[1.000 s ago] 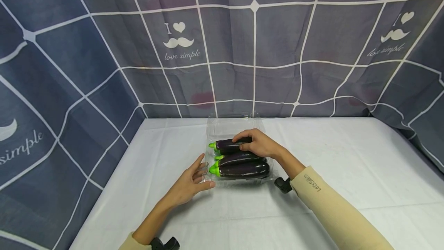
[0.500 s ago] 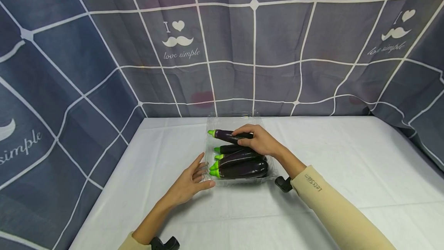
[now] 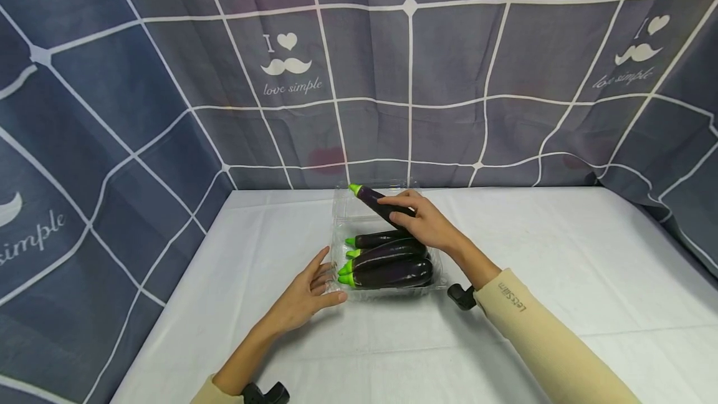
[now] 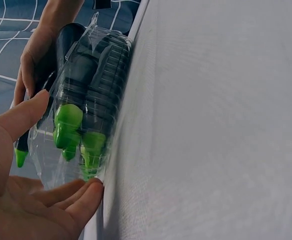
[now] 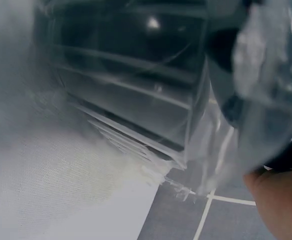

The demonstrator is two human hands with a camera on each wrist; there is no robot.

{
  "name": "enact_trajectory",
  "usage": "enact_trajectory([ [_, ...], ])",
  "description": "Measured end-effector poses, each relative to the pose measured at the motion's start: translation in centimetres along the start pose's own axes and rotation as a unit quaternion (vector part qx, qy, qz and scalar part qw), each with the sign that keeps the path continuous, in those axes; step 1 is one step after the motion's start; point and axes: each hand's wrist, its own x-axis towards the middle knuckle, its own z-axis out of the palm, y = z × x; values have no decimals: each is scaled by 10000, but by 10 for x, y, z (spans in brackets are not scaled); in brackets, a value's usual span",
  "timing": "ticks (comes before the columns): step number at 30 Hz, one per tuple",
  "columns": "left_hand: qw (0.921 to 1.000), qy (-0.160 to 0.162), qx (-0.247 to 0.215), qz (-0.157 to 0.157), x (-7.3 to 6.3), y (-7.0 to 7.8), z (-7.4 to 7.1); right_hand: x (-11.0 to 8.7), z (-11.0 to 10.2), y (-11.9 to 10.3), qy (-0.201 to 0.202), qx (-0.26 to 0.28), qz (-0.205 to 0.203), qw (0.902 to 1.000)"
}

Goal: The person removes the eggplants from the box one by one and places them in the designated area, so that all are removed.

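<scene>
My right hand [image 3: 424, 223] grips a dark purple eggplant [image 3: 373, 199] by its thicker end. Its green stem end points up and to the left, above the back of a clear plastic clamshell box [image 3: 387, 295]. Several more glossy eggplants [image 3: 395, 273] lie in the box, green stems to the left. My left hand [image 3: 303, 297] rests at the box's left end with fingers spread and relaxed. From the left wrist, its fingertips [image 4: 88, 197] show right at the box's lower edge. The right wrist view has the box wall [image 5: 131, 75] close up, with part of the right hand [image 5: 281, 202] at the corner.
The box's clear lid [image 3: 359, 207] is folded back toward the rear. A white cloth [image 3: 538, 254] covers the table. Behind it and along the sides hangs a grey-blue checked curtain [image 3: 449, 67].
My right hand has lifted one eggplant from the rear of the box, raising and tilting its stem end upward. The left hand has stayed at the box's left end.
</scene>
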Motion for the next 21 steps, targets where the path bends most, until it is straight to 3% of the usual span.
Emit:
enact_trajectory([
  [13,10000,-38,-22,33,0,1,0,-5,-7,-6,399,-128,280,9987],
  [21,10000,-30,-22,-16,0,-1,0,-13,-15,-1,669,212,253,9972],
])
